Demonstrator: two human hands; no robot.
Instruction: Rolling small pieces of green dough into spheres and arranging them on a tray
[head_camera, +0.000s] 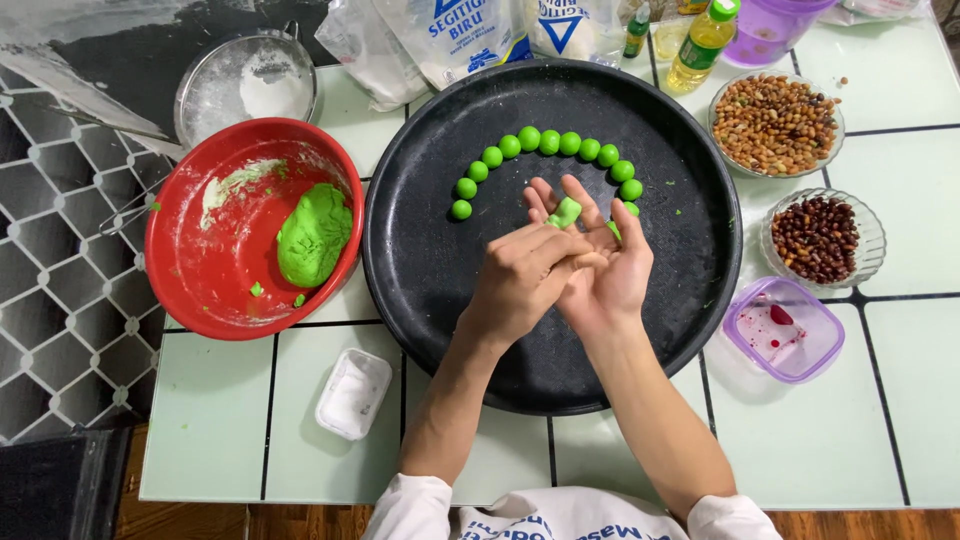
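Note:
My right hand (612, 262) lies palm up over the black round tray (420, 260) with a small piece of green dough (565, 211) on its fingers. My left hand (520, 278) is pressed across the right palm, fingers curled against it. Behind the hands, several small green dough balls (549, 142) sit in an arc on the tray. A lump of green dough (314, 234) rests in the red bowl (200, 270) to the left of the tray.
A glass bowl of peanuts (776, 123) and a smaller bowl of dark red beans (817, 238) stand right of the tray, with a purple-rimmed container (785, 329) nearer. A white small tub (353, 393) sits in front; a floury sieve (247, 88), flour bags (455, 35) and a bottle (701, 42) behind.

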